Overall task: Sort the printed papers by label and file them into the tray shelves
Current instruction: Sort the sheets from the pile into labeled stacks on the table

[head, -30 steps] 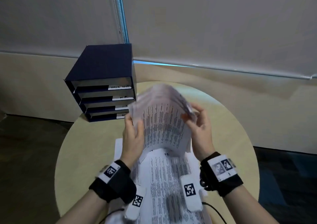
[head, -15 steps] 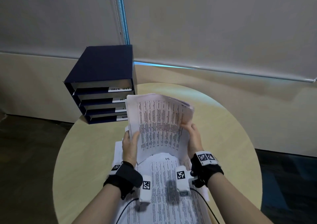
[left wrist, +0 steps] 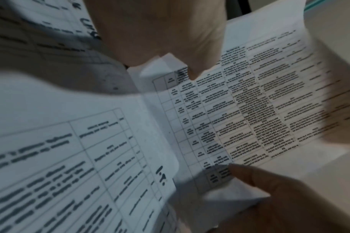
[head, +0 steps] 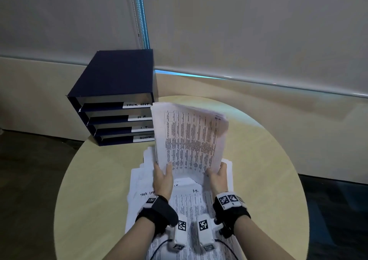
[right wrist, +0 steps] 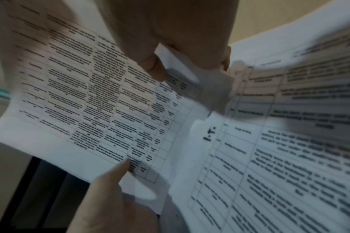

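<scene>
Both hands pinch the bottom corners of a sheaf (head: 189, 138) of printed papers, left hand (head: 162, 180) and right hand (head: 218, 180), holding it upright over the pile (head: 191, 200) on the desk (head: 95, 180), just beside the tray (head: 119, 108).

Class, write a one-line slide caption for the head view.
Both hands hold white printed papers upright before the navy tray shelves.
</scene>
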